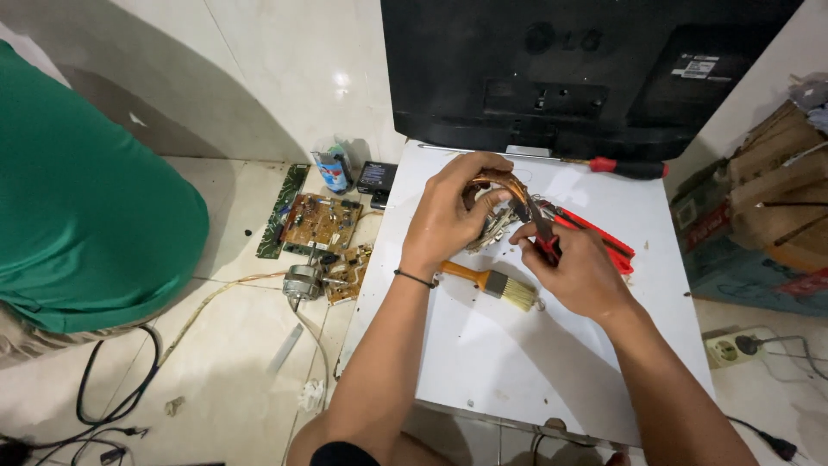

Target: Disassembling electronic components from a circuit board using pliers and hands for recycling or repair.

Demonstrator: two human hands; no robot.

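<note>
While we look down from the head camera, we see a flat white panel serving as the table [517, 362], smooth and matte, with a few small screw holes along its edges. It rests low over a glossy cream tiled floor [233, 380], and pale glossy tiles cover the wall behind. At the table's far end stands the black plastic back of a flat screen [483, 78].

Our left hand [448, 216] wraps around a coil of copper-coloured wire with a metal core [498, 194], its fingers curled shut on it above the middle of the table. Our right hand [578, 267] pinches the red-handled pliers [545, 235], fingers closed on the grips, and the dark tip meets the coil. Just beneath our hands lies a paintbrush [492, 282] with an orange wooden handle and pale bristles. A red-handled screwdriver [617, 166] lies near the screen.

On the floor to the left we see brown circuit boards [321, 223] studded with components, a small silver motor [302, 281], black cables [112, 397], and a person in a green shirt [86, 207]. A cardboard box [768, 190] and a white power strip [729, 348] sit to the right.
</note>
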